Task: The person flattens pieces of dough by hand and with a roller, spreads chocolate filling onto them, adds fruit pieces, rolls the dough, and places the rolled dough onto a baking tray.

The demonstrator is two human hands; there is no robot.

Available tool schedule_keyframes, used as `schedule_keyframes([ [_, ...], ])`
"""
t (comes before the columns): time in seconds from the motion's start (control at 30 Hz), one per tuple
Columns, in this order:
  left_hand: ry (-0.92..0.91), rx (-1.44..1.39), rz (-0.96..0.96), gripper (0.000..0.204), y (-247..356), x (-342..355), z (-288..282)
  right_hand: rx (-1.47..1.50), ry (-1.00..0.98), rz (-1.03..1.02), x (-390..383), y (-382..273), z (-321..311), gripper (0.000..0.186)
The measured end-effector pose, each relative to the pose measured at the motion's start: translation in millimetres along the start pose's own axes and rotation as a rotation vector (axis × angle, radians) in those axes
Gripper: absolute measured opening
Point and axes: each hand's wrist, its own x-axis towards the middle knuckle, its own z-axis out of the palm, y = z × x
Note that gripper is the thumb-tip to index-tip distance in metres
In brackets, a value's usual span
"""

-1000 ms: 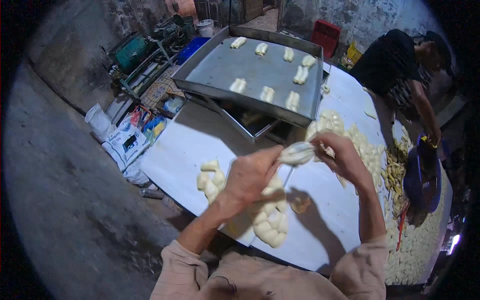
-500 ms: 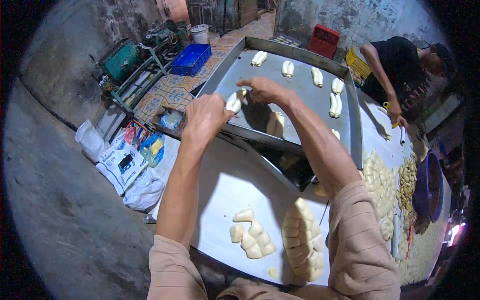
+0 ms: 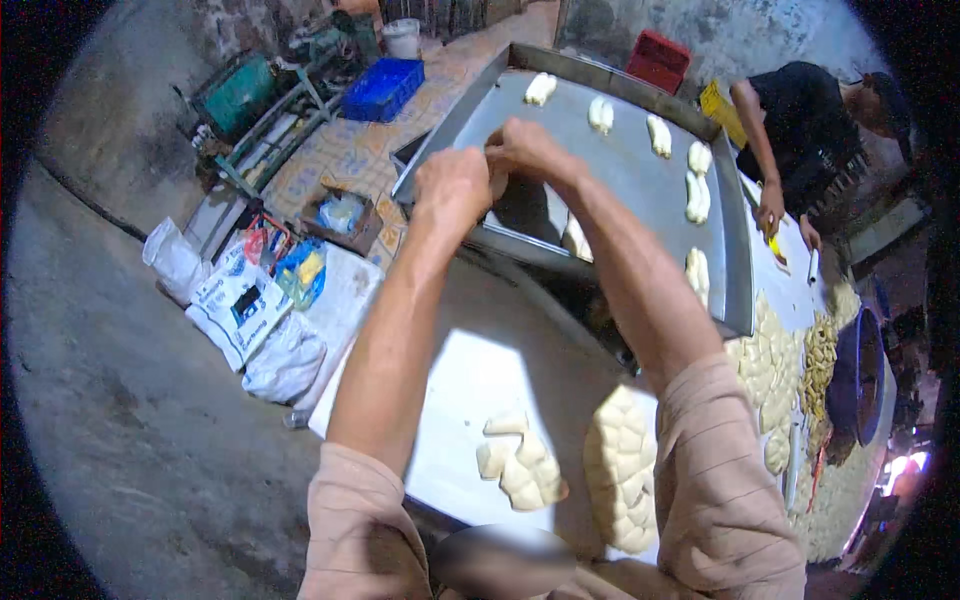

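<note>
Both my hands meet over the near left corner of a large metal baking tray (image 3: 610, 150). My left hand (image 3: 455, 190) is closed, its fingers curled away from view. My right hand (image 3: 530, 150) bends its fingers down against it, also closed. Between them shows a sliver of a pale dough piece (image 3: 498, 184), mostly hidden by the hands. On the tray lie several shaped dough pieces, including one at the far left (image 3: 540, 89) and one by the right side (image 3: 698, 198). Another dough piece (image 3: 576, 240) sits in shadow below my right forearm.
Cut dough pieces (image 3: 522, 465) and a larger scored dough slab (image 3: 620, 470) lie on the white table (image 3: 455, 420). More dough (image 3: 765, 350) and a purple basin (image 3: 858, 375) are at right. A person (image 3: 800, 130) works there with a yellow-handled tool. Bags (image 3: 240, 310) stand left.
My hands have come closer together, and the dough piece between them is now mostly covered. My right forefinger, stretched out before, is now bent down. The view has shifted slightly.
</note>
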Motion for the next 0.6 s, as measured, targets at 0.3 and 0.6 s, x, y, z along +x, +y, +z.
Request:
schedule_keyframes([
  [0.3, 0.294, -0.266, 0.113, 0.054, -8.7, -45.5, -48.2, -0.144, 0.261, -0.326, -113.3, -71.7, -78.6, 0.028],
  [0.6, 0.57, -0.479, -0.069, 0.029, -70.6, -274.0, 11.4, 0.053, -0.176, -0.319, -452.1, -92.1, 20.2, 0.044],
])
